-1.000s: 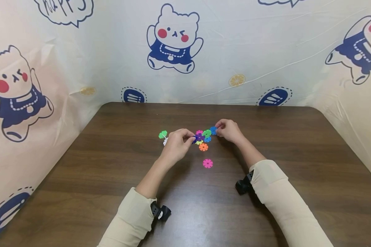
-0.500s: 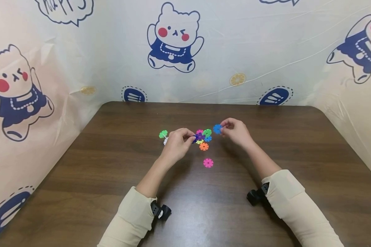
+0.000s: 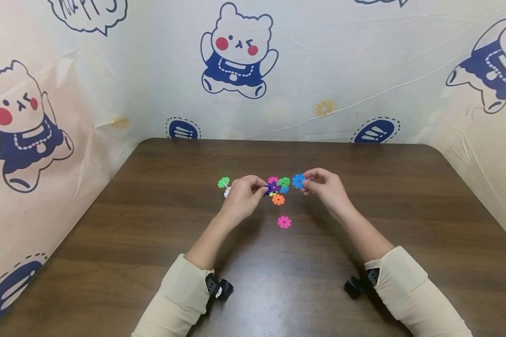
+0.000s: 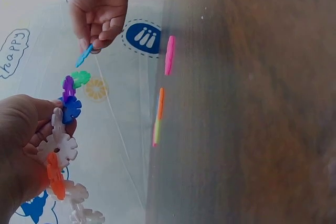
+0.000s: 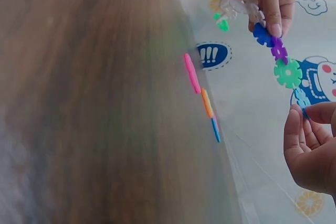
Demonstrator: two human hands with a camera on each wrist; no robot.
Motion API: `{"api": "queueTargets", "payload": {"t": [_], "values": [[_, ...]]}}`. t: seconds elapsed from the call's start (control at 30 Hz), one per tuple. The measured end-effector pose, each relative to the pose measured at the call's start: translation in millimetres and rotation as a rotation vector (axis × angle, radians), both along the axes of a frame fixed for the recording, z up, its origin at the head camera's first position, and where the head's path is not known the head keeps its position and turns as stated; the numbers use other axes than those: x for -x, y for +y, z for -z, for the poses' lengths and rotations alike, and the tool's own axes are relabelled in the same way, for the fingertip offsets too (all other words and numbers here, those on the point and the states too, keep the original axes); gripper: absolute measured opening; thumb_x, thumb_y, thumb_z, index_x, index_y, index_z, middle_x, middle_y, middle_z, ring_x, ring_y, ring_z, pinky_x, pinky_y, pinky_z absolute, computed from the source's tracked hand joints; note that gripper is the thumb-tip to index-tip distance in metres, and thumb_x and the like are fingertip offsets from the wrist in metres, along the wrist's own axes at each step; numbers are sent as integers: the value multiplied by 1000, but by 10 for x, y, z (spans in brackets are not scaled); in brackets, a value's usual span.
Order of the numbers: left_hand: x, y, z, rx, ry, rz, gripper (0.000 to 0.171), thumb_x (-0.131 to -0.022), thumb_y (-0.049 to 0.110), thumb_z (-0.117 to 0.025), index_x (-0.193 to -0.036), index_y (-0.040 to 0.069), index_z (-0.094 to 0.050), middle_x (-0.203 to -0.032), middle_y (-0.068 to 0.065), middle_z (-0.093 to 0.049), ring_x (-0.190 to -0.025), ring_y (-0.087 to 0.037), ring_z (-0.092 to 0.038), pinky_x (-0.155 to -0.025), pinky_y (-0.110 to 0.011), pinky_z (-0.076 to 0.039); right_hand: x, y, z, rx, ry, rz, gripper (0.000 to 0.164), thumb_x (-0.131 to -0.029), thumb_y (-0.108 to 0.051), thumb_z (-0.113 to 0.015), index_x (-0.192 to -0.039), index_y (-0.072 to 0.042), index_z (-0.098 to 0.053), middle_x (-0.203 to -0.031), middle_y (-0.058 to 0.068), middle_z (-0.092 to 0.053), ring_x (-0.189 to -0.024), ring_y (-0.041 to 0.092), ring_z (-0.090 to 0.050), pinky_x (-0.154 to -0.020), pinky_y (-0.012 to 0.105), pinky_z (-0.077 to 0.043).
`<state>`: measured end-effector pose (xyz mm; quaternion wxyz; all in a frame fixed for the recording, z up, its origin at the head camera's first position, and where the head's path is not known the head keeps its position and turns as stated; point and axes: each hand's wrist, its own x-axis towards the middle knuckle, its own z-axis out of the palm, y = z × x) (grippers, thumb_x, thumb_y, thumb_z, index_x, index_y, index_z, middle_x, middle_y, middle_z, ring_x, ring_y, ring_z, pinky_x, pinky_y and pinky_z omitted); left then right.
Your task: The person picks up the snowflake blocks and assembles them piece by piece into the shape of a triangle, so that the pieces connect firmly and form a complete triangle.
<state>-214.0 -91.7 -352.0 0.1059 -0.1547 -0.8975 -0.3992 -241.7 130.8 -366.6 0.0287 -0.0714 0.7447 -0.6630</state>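
Observation:
My left hand [image 3: 245, 196] pinches a chain of notched plastic snowflake discs at its dark blue disc [image 4: 72, 110]. A purple disc [image 5: 279, 50] and a green disc [image 5: 288, 73] extend from there toward my right hand [image 3: 329, 192]. On the other side of the fingers run white discs [image 4: 62, 149], an orange disc [image 4: 55, 176] and a light green disc [image 3: 224, 182], partly hidden by the left hand in the head view. Between thumb and fingertips, my right hand pinches a single light blue disc [image 3: 299, 181]. A small gap separates it from the chain's green end in the head view.
Loose discs lie on the brown table [image 3: 286, 271]: a pink one [image 3: 284, 222] nearest me, an orange one [image 3: 279, 200] beyond it, and pink, yellow and blue ones partly behind the chain. A printed cloth [image 3: 295, 70] hangs behind the table's far edge.
My right hand has drawn back to the right with the light blue disc, away from the chain's green end, and a gap has opened. The left hand stays nearly still.

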Motion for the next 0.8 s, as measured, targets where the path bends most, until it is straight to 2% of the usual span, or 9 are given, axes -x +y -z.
{"api": "queueTargets", "payload": {"t": [0.13,0.37,0.6,0.8], "values": [[-11,7,-5,-2,0,13,5,-85,7,-66,-88,3,-68,-83,-4,-65,-70,-13,-56,-62,-23,-49,-19,3,-15,15,-22,1,22,-87,0,-59,-106,10,-56,-84,10,-59,-69,16,-62,-74,37,-53],[-36,16,-9,1,-30,39,6,-85,5,-66,-90,2,-68,-85,-4,-64,-71,-13,-57,-62,-20,-50,-22,15,-38,-11,-48,-24,23,-86,-1,-60,-106,10,-58,-83,10,-61,-69,17,-63,-79,45,-50],[-51,7,-26,62,36,81,6,-85,5,-65,-90,2,-67,-86,-4,-63,-70,-13,-55,-62,-22,-48,-25,40,-98,-7,-92,-85,23,-87,-1,-59,-107,10,-58,-84,11,-63,-72,21,-63,-77,40,-52],[-51,7,-22,120,128,103,4,-85,5,-65,-88,2,-66,-85,-4,-63,-72,-13,-55,-63,-21,-47,-19,48,-117,34,-135,-121,24,-87,0,-58,-108,13,-57,-85,10,-65,-69,16,-63,-73,33,-53]]}}
